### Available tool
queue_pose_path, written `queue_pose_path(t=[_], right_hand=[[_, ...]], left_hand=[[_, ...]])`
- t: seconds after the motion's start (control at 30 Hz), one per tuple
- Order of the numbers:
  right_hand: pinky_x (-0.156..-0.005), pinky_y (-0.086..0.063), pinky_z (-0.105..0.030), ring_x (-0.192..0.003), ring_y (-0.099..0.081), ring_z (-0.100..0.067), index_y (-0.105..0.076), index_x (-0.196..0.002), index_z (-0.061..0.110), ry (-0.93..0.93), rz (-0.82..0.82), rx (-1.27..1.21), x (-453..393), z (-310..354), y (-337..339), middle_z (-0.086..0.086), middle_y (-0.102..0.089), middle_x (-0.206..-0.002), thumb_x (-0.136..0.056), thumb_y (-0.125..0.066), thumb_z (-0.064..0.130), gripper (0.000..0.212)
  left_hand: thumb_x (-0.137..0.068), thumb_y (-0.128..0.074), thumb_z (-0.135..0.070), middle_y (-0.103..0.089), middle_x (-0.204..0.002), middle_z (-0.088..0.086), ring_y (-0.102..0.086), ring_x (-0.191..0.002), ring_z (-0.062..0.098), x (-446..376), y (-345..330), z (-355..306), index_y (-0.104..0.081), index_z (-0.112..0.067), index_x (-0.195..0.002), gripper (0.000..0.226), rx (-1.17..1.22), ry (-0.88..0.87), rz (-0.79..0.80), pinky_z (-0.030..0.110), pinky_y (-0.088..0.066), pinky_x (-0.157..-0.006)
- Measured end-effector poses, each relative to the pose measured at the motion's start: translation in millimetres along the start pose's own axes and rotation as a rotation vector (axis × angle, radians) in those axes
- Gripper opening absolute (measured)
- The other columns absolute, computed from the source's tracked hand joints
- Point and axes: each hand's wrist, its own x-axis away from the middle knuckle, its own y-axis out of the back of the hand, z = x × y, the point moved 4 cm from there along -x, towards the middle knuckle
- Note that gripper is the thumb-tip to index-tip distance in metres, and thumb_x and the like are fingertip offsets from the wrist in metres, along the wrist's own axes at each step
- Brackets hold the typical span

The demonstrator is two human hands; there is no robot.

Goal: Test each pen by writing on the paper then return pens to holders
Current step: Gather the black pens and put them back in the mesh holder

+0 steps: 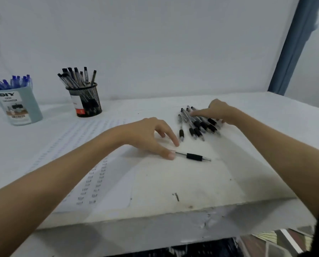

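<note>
While the left hand point(151, 134) touches a lone black-grip pen point(193, 156) with loosely spread fingers, the right hand point(218, 111) rests open-fingered on the pen pile point(197, 125); far left, a blue holder point(19, 106) reads "DIY".

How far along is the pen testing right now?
Partly done. The paper already carries rows of test marks, and the mesh cup and blue holder both hold pens. In hand: the left hand touches a single pen on the table, while the right hand rests on a pile of black pens. That pile is not yet in the holders.
</note>
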Motion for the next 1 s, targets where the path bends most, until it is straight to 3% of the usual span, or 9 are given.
queue_pose_path(t=[0.17,0.23,0.33,0.5,0.57,0.63,0.73,0.87,1.0], right_hand=[[-0.061,-0.033,-0.026,-0.078,-0.040,-0.019,-0.054,-0.089,0.003,0.051,-0.010,-0.120,5,11,-7,-0.009,-0.043,-0.089,-0.084,-0.065,0.037,0.035],[-0.055,-0.031,-0.026,-0.074,-0.039,-0.020,-0.043,-0.071,0.010,0.054,0.004,-0.107,5,13,-8,-0.006,-0.041,-0.074,-0.086,-0.061,0.032,0.032],[-0.064,-0.039,-0.029,-0.079,-0.045,-0.022,-0.043,-0.081,0.006,0.031,0.041,-0.110,4,13,-4,-0.005,-0.041,-0.074,-0.084,-0.063,0.032,0.033],[-0.080,-0.046,-0.038,-0.091,-0.048,-0.029,-0.047,-0.100,0.005,0.010,0.140,-0.093,3,15,-3,-0.010,-0.047,-0.097,-0.081,-0.068,0.036,0.043],[-0.074,-0.043,-0.036,-0.088,-0.047,-0.028,-0.048,-0.091,0.005,-0.002,0.145,-0.082,3,17,-4,-0.011,-0.046,-0.095,-0.080,-0.069,0.031,0.036],[-0.064,-0.040,-0.032,-0.075,-0.043,-0.025,-0.044,-0.079,0.006,-0.029,0.140,-0.109,3,17,-3,-0.008,-0.041,-0.079,-0.080,-0.070,0.026,0.032],[-0.058,-0.038,-0.033,-0.066,-0.039,-0.021,-0.042,-0.087,0.005,-0.044,0.109,-0.199,-2,12,-3,-0.005,-0.035,-0.073,-0.082,-0.072,0.021,0.034],[-0.072,-0.038,-0.034,-0.083,-0.045,-0.027,-0.044,-0.091,0.004,-0.038,0.086,-0.198,-8,6,-4,-0.006,-0.040,-0.073,-0.085,-0.070,0.020,0.031],[-0.067,-0.040,-0.032,-0.069,-0.045,-0.022,-0.049,-0.089,0.002,-0.029,0.104,-0.170,-17,6,-2,-0.009,-0.046,-0.078,-0.085,-0.064,0.009,0.017]], left_hand=[[-0.074,-0.078,-0.034,-0.050,-0.096,-0.017,-0.047,-0.091,-0.004,1,2,-13,-0.070,-0.039,-0.078,0.010,-0.050,-0.010,-0.055,0.015,-0.040,-0.080],[-0.077,-0.076,-0.031,-0.047,-0.085,-0.012,-0.046,-0.080,0.002,-3,7,-15,-0.069,-0.038,-0.079,0.010,-0.145,-0.018,-0.091,0.018,-0.040,-0.077],[-0.082,-0.071,-0.021,-0.051,-0.081,-0.009,-0.052,-0.076,0.005,-13,19,-11,-0.071,-0.032,-0.085,0.011,-0.231,0.022,-0.183,0.027,-0.045,-0.080],[-0.094,-0.054,-0.028,-0.065,-0.100,-0.001,-0.056,-0.085,0.013,-27,17,-2,-0.069,-0.020,-0.105,0.021,-0.200,0.168,-0.290,0.026,-0.045,-0.079],[-0.095,-0.048,-0.042,-0.064,-0.103,0.002,-0.052,-0.090,0.014,-34,15,-2,-0.067,-0.017,-0.108,0.034,-0.149,0.214,-0.341,0.025,-0.040,-0.077],[-0.093,-0.046,-0.050,-0.062,-0.107,0.002,-0.049,-0.093,0.013,-45,10,-6,-0.064,-0.015,-0.108,0.042,-0.096,0.220,-0.374,0.025,-0.038,-0.074],[-0.090,-0.051,-0.053,-0.060,-0.112,0.005,-0.053,-0.098,0.015,-64,2,-12,-0.058,-0.013,-0.113,0.046,-0.007,0.222,-0.443,0.025,-0.037,-0.070],[-0.083,-0.061,-0.053,-0.043,-0.131,0.011,-0.047,-0.114,0.024,-85,-5,-17,-0.040,-0.011,-0.134,0.069,0.068,0.310,-0.467,0.028,-0.036,-0.080],[-0.078,-0.068,-0.050,-0.034,-0.140,0.010,-0.040,-0.125,0.025,-96,-3,-18,-0.028,-0.011,-0.143,0.085,0.237,0.405,-0.446,0.032,-0.040,-0.092]])
